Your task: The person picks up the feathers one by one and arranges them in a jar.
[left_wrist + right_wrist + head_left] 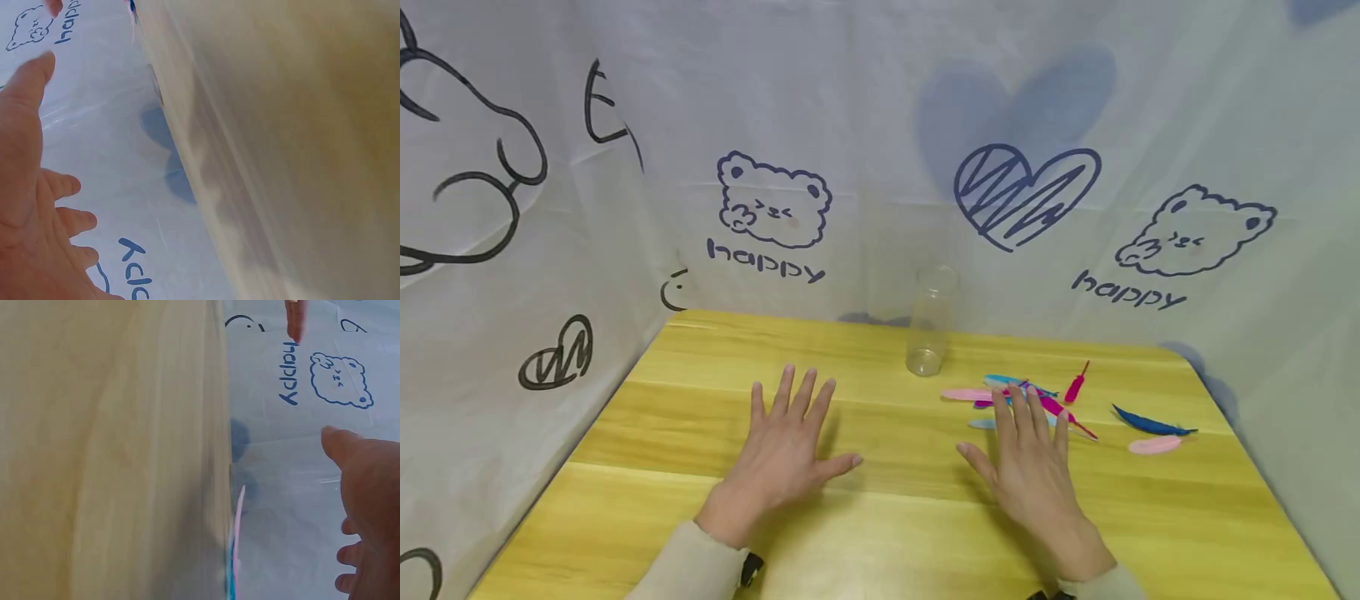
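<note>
Fingers spread, my left hand (782, 458) hovers palm down over the left-middle of the table in the head view, holding nothing. My right hand (1033, 471) is likewise spread and holds nothing; in the head view its fingertips overlap a pile of feathers (970, 394) and hide part of it. The pile mixes pink, magenta, purple and light blue feathers. A clear glass or plastic cylinder (931, 325) stands upright behind the hands, near the table's back edge. In the right wrist view, a pink feather (237, 531) shows at the table edge beside the right hand (375, 506).
Right of the pile lie a magenta feather (1075, 388), a dark blue feather (1152, 423) and a pale pink feather (1154, 446). The yellow wood-grain table (647, 425) ends at a white cloth backdrop (880, 167) with drawn bears and hearts.
</note>
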`<state>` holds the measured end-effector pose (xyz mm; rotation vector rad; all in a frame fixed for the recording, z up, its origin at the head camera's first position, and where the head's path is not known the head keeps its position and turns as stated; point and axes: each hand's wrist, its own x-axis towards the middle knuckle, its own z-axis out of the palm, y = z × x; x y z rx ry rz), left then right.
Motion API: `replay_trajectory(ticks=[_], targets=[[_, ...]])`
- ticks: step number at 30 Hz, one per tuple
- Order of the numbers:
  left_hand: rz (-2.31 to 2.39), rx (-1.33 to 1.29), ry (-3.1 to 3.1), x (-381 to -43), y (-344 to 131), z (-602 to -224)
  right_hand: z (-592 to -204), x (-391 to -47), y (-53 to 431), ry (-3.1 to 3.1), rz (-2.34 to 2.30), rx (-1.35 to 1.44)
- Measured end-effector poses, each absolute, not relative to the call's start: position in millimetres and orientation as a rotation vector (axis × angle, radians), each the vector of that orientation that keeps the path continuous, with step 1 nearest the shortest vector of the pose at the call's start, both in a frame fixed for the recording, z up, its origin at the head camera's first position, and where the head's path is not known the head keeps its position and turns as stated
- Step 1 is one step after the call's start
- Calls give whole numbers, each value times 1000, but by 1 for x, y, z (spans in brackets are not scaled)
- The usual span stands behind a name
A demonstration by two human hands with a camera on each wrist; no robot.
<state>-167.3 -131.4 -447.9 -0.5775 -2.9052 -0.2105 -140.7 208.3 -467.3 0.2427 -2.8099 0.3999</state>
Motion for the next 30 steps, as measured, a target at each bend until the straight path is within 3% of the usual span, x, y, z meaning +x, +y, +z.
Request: replay_trajectory(ticks=[18,30], targets=[[-551,-598,-2773,-257,-64,-393,-463,-177,177,-2616,657,299],[-567,-596,-2779,-308,-22,-382,-473,-185,170,-2530,596,318]])
